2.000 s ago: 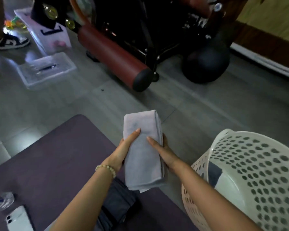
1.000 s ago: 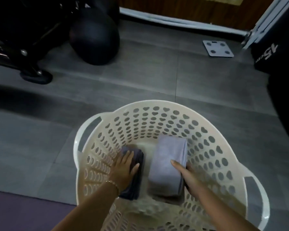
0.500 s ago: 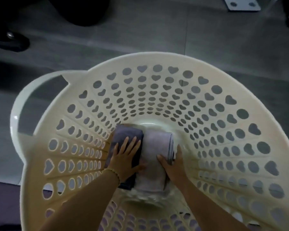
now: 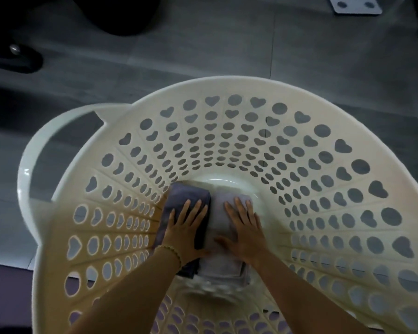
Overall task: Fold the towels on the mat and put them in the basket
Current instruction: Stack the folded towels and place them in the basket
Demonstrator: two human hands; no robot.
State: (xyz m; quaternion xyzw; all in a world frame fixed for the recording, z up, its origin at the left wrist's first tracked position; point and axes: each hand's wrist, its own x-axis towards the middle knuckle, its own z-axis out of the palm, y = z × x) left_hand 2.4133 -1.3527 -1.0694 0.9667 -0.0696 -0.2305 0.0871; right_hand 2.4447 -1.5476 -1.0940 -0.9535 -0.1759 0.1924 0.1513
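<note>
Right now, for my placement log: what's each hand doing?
Left hand: open, fingers flat, pressing on the dark towel.
Right hand: open, fingers flat, pressing on the light towel in the basket.

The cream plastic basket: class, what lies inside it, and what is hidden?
Inside the cream perforated plastic basket lie two folded towels side by side: a dark grey towel under the flat left hand, a pale lilac towel under the flat right hand. The hands cover their middles.

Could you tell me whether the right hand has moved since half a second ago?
Yes. Judged against the basket, the right hand has slid left, from the light towel's right edge onto its top, fingers flat.
</note>
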